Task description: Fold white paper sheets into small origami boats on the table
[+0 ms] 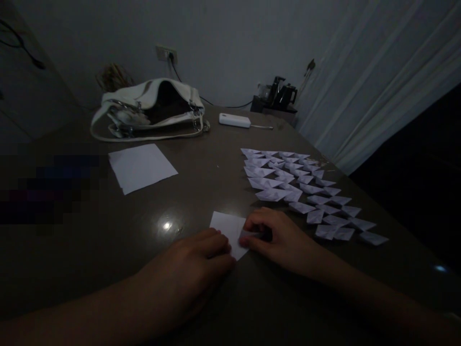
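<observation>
A small white sheet of paper [227, 224] lies on the dark table between my hands, its right side partly folded over. My left hand [201, 259] rests on the sheet's left and lower edge with its fingers pressed together. The thumb and fingers of my right hand [273, 238] pinch the folded right edge. Beyond my right hand stand rows of several folded white paper boats [272, 194]. A stack of square white paper [142, 168] lies to the far left of the sheet.
At the back of the table sits a white handbag [151, 108], its top gaping. A white power bank [234, 120] with a short strap lies right of it. Black kettle-like appliances [284, 96] stand past the far corner. A pale curtain [360, 77] hangs along the right.
</observation>
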The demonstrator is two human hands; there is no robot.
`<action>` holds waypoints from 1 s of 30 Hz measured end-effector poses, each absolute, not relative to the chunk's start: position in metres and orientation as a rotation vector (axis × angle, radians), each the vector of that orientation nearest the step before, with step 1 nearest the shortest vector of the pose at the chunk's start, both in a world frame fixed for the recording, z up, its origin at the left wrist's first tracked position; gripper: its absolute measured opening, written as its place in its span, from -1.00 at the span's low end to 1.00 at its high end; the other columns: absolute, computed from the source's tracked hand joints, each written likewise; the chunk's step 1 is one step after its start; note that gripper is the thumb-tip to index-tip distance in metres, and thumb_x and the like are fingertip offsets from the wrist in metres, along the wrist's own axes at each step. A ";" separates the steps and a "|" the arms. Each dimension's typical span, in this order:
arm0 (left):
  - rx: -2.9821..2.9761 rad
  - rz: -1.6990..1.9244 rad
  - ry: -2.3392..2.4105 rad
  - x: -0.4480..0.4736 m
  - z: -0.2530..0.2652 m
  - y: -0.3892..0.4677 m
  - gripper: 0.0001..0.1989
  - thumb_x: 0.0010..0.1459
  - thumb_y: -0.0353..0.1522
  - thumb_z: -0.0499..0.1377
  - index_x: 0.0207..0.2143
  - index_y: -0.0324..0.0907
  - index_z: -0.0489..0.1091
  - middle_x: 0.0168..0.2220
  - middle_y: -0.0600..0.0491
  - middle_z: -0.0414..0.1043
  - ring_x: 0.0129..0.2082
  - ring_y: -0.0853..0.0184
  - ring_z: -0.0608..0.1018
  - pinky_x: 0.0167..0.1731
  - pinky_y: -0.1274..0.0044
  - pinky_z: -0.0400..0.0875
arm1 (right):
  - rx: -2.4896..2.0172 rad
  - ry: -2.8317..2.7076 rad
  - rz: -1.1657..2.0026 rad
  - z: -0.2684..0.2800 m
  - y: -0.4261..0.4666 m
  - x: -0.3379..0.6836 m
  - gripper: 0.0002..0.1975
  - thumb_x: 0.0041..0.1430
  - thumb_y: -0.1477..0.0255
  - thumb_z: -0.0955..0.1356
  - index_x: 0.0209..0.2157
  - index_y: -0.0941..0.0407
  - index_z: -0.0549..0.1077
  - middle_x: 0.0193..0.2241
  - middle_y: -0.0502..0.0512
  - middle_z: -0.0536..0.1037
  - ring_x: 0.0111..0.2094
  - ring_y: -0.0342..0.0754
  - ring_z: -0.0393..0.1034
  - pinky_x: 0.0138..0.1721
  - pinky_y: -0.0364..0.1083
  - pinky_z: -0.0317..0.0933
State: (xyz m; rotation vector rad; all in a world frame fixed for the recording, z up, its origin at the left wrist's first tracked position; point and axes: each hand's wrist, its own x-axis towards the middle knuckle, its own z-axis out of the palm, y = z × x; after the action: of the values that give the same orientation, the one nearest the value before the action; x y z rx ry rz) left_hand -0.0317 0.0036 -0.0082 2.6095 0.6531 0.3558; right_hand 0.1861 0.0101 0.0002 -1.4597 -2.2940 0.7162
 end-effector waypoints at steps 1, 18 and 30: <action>2.607 0.356 0.651 -0.032 -0.009 0.003 -0.71 0.21 -0.53 -0.05 -0.18 -0.19 0.43 -0.19 -0.02 0.40 -0.23 0.33 0.44 -0.27 0.54 0.37 | -1.467 -2.288 0.716 0.000 0.010 0.186 -0.93 0.06 0.45 0.42 -0.42 0.15 0.46 -0.49 -0.02 0.42 -0.42 -0.14 0.27 -0.40 -0.15 0.05; 2.616 0.330 0.644 -0.031 -0.008 0.004 -0.75 0.22 -0.52 -0.02 -0.20 -0.18 0.42 -0.22 0.00 0.38 -0.25 0.33 0.43 -0.31 0.54 0.33 | -1.508 -2.263 0.717 -0.001 0.009 0.184 -0.95 0.07 0.45 0.39 -0.41 0.15 0.47 -0.45 0.01 0.44 -0.39 -0.12 0.28 -0.38 -0.14 0.06; 2.640 0.310 0.640 -0.029 -0.002 0.003 -0.76 0.19 -0.54 -0.04 -0.28 -0.20 0.40 -0.21 -0.02 0.41 -0.23 0.31 0.44 -0.28 0.52 0.37 | -1.494 -2.267 0.687 -0.003 0.008 0.184 -0.94 0.08 0.45 0.39 -0.38 0.14 0.48 -0.45 0.01 0.44 -0.38 -0.11 0.28 -0.37 -0.13 0.06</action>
State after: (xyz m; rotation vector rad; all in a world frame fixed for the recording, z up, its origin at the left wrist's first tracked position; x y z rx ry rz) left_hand -0.0295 0.0025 -0.0015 2.6405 0.6395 0.3099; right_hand 0.1841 0.0078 -0.0029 -1.4942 -2.2670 0.6865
